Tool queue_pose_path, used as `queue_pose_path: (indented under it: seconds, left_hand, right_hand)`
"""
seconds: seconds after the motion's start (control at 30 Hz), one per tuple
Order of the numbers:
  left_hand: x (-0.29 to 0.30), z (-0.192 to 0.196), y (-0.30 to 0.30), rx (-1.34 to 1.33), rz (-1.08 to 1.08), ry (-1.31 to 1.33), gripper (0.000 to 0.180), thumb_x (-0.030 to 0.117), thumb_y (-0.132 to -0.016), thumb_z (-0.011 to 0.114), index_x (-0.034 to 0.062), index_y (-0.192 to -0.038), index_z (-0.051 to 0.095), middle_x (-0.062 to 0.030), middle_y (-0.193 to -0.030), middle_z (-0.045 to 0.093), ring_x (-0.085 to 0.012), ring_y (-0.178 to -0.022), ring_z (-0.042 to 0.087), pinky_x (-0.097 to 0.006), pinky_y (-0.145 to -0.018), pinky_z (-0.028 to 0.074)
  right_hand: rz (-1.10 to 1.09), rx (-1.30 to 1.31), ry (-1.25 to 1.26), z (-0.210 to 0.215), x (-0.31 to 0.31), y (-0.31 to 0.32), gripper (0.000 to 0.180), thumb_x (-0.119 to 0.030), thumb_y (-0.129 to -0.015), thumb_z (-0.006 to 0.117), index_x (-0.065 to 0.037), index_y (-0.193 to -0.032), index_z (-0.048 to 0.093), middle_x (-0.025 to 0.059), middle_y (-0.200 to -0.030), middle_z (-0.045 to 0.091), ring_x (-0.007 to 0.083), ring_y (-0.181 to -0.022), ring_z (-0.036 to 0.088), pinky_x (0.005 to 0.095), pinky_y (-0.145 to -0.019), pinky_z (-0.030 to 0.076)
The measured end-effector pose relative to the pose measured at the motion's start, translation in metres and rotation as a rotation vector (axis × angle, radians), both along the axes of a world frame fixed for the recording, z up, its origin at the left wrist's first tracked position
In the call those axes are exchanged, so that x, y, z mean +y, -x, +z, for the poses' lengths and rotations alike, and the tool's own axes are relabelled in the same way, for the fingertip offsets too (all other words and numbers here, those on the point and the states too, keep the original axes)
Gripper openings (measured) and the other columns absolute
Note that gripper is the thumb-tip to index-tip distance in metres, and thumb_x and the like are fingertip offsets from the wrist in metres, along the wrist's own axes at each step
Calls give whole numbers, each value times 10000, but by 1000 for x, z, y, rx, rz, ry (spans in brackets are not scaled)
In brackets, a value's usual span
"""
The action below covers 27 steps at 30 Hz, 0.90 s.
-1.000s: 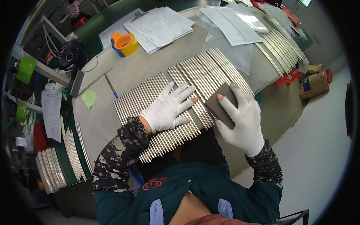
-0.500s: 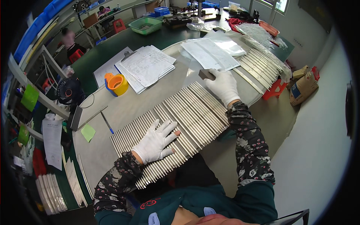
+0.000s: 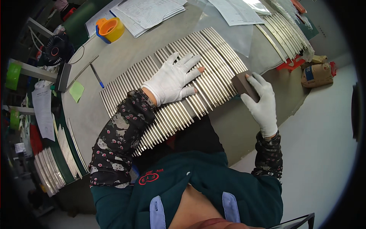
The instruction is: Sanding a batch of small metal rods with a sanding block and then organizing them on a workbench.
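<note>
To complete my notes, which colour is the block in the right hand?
Dark greyish brown; the block shows in the head view.

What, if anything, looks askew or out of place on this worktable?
Nothing appears spilled or broken. Mildly odd: the metal rods lie in a close row, yet wider gaps split it into groups, one by the left hand, whose white glove leaves thumb and index fingertips bare.
</note>
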State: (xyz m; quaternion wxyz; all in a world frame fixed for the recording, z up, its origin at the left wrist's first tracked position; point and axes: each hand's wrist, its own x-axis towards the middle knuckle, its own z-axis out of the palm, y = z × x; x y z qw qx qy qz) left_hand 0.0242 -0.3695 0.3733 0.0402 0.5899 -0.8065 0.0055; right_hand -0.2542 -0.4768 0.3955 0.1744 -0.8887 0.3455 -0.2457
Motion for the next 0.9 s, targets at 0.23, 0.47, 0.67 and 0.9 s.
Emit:
queue_pose_path:
  seconds: [0.23, 0.47, 0.67, 0.9]
  left_hand:
    - [41, 3, -10, -12, -17, -16, 731, 622, -951, 308, 135, -1495, 291, -210, -1526, 293, -395, -1390, 316, -572, -1140, 195]
    - [48, 9, -24, 62, 11, 111, 735, 632, -956, 296, 164, -1520, 243, -197, -1535, 268, -406, -1384, 319, -587, -1126, 225]
    - [21, 1, -23, 30, 6, 99, 712, 574, -954, 378, 130, -1501, 277, -196, -1539, 264, -399, -1399, 297, -559, -1138, 225]
    - [11, 0, -17, -25, 27, 36, 683, 516, -933, 432, 80, -1454, 359, -207, -1514, 319, -389, -1388, 319, -540, -1139, 208]
  right_hand:
    - [17, 28, 92, 4, 24, 21, 562, -134, -666, 749, -54, -1206, 615, 185, -1318, 527, 337, -1105, 523, 422, -972, 432]
    - [21, 38, 181, 7, 33, 21, 591, -117, -651, 751, -78, -1221, 597, 178, -1309, 523, 344, -1095, 524, 437, -961, 439]
    - [23, 43, 213, 9, 30, 20, 596, -111, -650, 751, -85, -1222, 588, 185, -1310, 515, 349, -1098, 522, 443, -962, 437]
    - [66, 6, 261, 25, 18, 9, 571, -143, -662, 752, -89, -1211, 606, 208, -1314, 507, 350, -1099, 519, 442, -958, 430]
